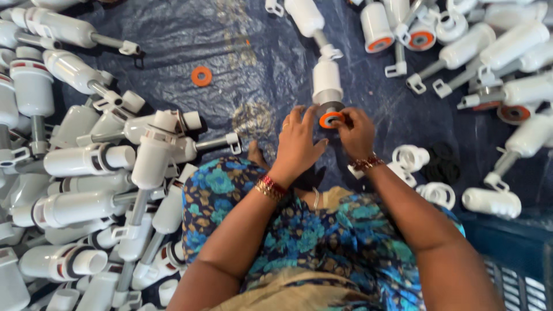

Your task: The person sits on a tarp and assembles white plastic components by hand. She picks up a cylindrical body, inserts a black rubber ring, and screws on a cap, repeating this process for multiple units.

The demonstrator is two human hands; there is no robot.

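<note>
Head camera looks straight down at a person seated on a dark blue plastic tarpaulin (259,63) spread on the floor, in a blue floral garment.

Both hands meet at the near end of a white plastic cylindrical pump body with a grey metal collar (327,83), which lies on the tarpaulin just ahead of the knees, its long axis pointing away from the person. An orange rubber ring washer (331,119) sits at that near end. The left hand (298,144) has its fingers curled, with the fingertips pressing on the washer's left edge; a ring shows on one finger and red-and-gold bangles on the wrist. The right hand (357,133) pinches the washer from its right side, thumb and fingers closed on the rim, with a bangle at the wrist too.

A loose orange washer (201,76) lies alone on the tarpaulin, well apart to the left. A large heap of white plastic pump cylinders with grey rods (98,173) fills the left side. Another cluster of white pump parts with orange seals (461,46) lies at the upper right. Just right of the right wrist sit white plastic ring caps (412,156) and a small pile of black rubber rings (442,162). A blue plastic crate (518,270) shows at the lower right corner.
</note>
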